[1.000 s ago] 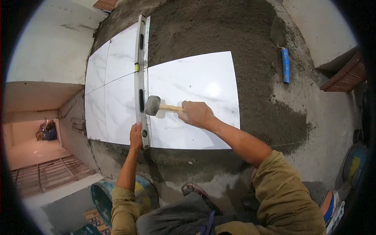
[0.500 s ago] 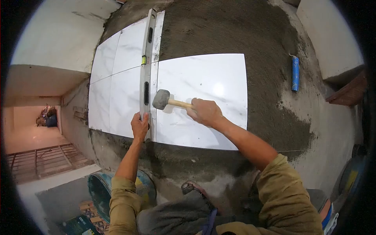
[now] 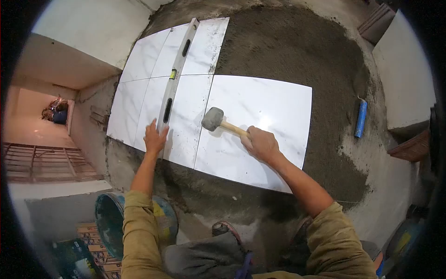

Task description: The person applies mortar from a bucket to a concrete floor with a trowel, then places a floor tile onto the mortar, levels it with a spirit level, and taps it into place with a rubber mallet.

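Observation:
A rubber mallet (image 3: 213, 119) with a dark grey head and wooden handle is gripped in my right hand (image 3: 262, 145), its head over the white tile (image 3: 278, 121) on the right. A long spirit level (image 3: 179, 62) with a yellow-green vial lies across the tiles further left. My left hand (image 3: 154, 138) is at the near end of the level, with its fingers spread. Beneath the level are white, grey-veined tiles (image 3: 190, 107), set side by side with thin joints.
Wet grey mortar (image 3: 283, 42) spreads beyond and right of the tiles. A blue cylindrical object (image 3: 361, 120) lies at the right. Near my left forearm stands a greenish bucket (image 3: 108, 223), with a patterned box (image 3: 96, 242) beside it. Walls border the left side.
The level has shifted left across the tiles, off the joint beside the right tile. My left hand has opened from its grip on the level. The mallet remains in my right hand.

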Motion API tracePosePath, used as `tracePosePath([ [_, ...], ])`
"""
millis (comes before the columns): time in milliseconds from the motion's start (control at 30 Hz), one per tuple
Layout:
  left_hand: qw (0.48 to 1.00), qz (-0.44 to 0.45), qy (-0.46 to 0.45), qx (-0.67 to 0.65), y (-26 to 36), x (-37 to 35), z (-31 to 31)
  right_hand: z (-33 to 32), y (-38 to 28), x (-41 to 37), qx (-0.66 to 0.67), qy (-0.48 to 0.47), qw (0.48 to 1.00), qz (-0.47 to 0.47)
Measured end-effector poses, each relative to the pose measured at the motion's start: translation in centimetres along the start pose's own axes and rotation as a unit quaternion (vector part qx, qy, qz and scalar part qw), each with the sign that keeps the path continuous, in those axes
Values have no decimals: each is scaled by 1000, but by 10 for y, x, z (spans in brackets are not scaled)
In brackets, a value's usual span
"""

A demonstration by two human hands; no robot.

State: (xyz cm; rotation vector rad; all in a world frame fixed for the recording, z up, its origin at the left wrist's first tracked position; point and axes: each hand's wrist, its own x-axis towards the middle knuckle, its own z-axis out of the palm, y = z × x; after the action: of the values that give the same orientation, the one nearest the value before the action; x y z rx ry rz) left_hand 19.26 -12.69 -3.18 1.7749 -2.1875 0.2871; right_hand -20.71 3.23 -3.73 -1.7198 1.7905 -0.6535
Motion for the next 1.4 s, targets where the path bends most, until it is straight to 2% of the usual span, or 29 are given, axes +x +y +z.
tracePosePath([
  [33, 1000, -5, 3, -3, 16, 9, -5, 0, 0, 1, -5, 1, 1000, -1],
  [100, 983, 74, -32, -166, 48, 40, -7, 1, -1, 1, -6, 7, 1000, -3],
  [167, 954, 200, -106, -195, 70, 65, 25, 0, -3, 2, -9, 6, 1000, -4],
  [233, 955, 154, -157, -198, 106, 99, 54, 0, -6, 3, -2, -3, 1000, 27],
  [300, 977, 164, -100, -93, 120, 130, 105, 4, -6, 5, -15, 11, 1000, 17],
  [333, 977, 156, -101, -101, 134, 131, 110, 5, -6, 4, -19, 30, 999, 10],
  [400, 993, 116, 1, 37, 164, 139, 111, 5, -5, 4, -20, 28, 999, 7],
  [433, 993, 114, -1, 32, 176, 147, 100, 4, -6, 5, -11, 30, 999, 6],
  [467, 983, 116, -131, -62, 187, 158, 84, 3, -7, 6, -15, 27, 999, 9],
  [500, 947, 113, -258, -154, 190, 164, 85, 2, -9, 5, 6, 21, 999, 23],
  [533, 896, 111, -220, -370, 183, 164, 92, 1, -9, 5, 28, 18, 999, 36],
  [567, 919, 120, -182, -328, 172, 165, 92, 2, -8, 6, 26, 18, 999, 37],
  [633, 980, 46, -107, -161, 144, 172, 116, 4, -5, 7, 14, 13, 999, 26],
  [667, 964, 13, -250, -92, 134, 179, 116, 4, -4, 8, 5, 9, 1000, 17],
  [700, 965, 3, -244, -97, 134, 181, 101, 3, -4, 9, 20, -2, 999, 33],
  [767, 949, 34, -312, -6, 141, 182, 85, 1, -7, 28, 29, -17, 999, 39],
  [833, 949, 11, -315, -10, 141, 187, 94, 2, -16, 66, 50, 15, 998, 38],
  [900, 947, 7, -320, -3, 145, 188, 99, 6, -38, 120, 116, 98, 988, 6],
  [967, 948, 7, -317, 21, 149, 190, 85, 9, -47, 184, 107, 127, 982, -94],
  [1033, 935, 13, -352, 24, 150, 196, 75, 7, -58, 245, 47, 77, 996, -5],
  [1167, 935, 13, -352, 30, 150, 200, 74, 17, -55, 276, -47, 70, 992, -95],
  [1233, 931, 5, -364, 26, 148, 201, 70, 24, -48, 284, -6, 67, 997, -31],
  [1300, 931, 14, -365, 15, 146, 200, 70, 21, -39, 288, -31, 38, 997, -52],
  [1367, 939, 15, -344, 17, 141, 200, 78, 24, -30, 287, -89, 74, 985, -131],
  [1400, 947, 20, -321, 17, 143, 196, 86, 28, -17, 294, -189, 67, 962, -183],
])
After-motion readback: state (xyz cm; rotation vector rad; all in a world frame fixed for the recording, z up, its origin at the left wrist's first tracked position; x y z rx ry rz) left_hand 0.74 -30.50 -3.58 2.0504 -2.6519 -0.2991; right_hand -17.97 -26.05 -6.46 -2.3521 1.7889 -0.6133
